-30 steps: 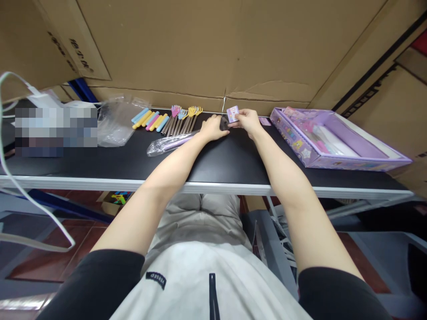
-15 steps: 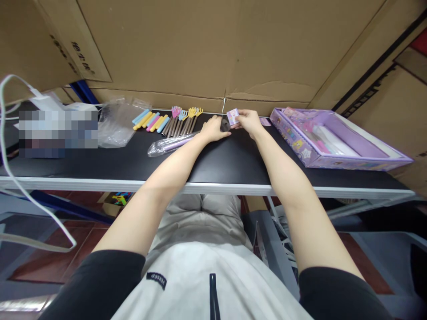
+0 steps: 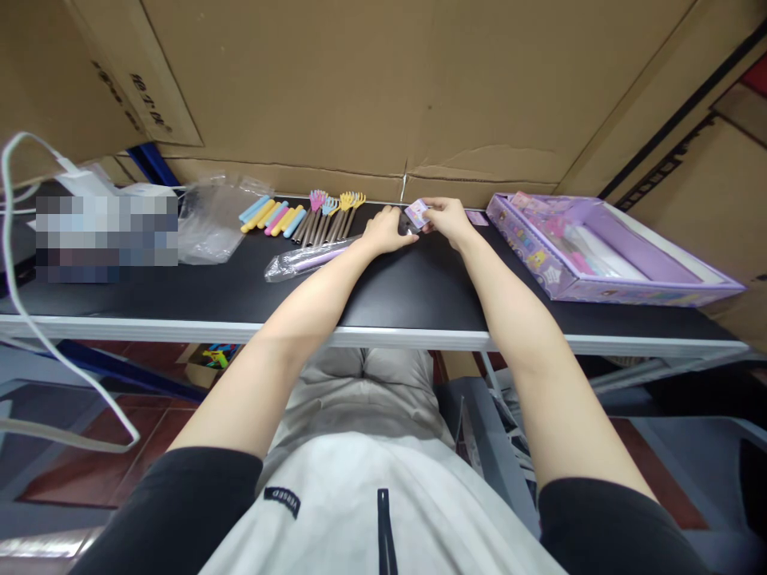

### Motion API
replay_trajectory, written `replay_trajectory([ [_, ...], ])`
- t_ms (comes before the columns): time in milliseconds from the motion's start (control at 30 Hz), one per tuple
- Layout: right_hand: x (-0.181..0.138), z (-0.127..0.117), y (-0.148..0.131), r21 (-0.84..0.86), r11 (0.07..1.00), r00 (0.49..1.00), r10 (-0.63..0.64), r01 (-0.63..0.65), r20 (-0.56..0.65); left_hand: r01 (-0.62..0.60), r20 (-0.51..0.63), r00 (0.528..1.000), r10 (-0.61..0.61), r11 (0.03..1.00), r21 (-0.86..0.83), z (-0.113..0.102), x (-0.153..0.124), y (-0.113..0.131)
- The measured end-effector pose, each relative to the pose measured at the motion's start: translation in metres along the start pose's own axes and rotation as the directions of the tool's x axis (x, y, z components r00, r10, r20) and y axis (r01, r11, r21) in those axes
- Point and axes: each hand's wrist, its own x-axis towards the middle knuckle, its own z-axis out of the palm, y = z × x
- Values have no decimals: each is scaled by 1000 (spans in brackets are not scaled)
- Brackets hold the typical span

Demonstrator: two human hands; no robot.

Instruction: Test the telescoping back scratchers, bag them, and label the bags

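My left hand [image 3: 383, 231] rests over the right end of a clear plastic sleeve [image 3: 284, 267], its fingers closed on it and the thumb at its near side. A slim purple stick [image 3: 317, 259] lies inside; its right end is hidden under the hand. My right hand [image 3: 447, 220] pinches a small printed purple card [image 3: 416, 212] between thumb and fingers, just right of my left fingertips, by the sleeve's end. Farther left lie several pink, blue and yellow hand-shaped scratchers [image 3: 329, 209] with brown rods, beside several coloured tubes [image 3: 271, 216].
An open purple printed box [image 3: 551, 271] with wrapped items stands at the right. Another small card [image 3: 477, 218] lies beside it. Empty plastic bags [image 3: 216, 224] and a white cable [image 3: 65, 375] are at the left. A cardboard wall [image 3: 359, 96] closes the table's back.
The card in my right hand has tilted and shifted slightly down-left toward my left fingertips and the sleeve's end. My left hand has hardly moved.
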Motion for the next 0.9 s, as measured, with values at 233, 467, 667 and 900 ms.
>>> replay_trajectory([
  [233,-1,1,-1,-19,1000,1000,-2,2,5,-1,-10,1000,1,1000,-17,5,3,-2],
  [467,3,3,2,-60,998,1000,2,-3,-1,0,-12,1000,-1,999,-51,5,3,-2],
  [667,-3,4,-6,-57,998,999,37,-37,0,0,-2,1000,0,998,-55,3,1,-1],
  [900,-7,4,-11,-36,998,998,58,-58,-3,-6,3,1000,6,999,-53,3,2,-3],
])
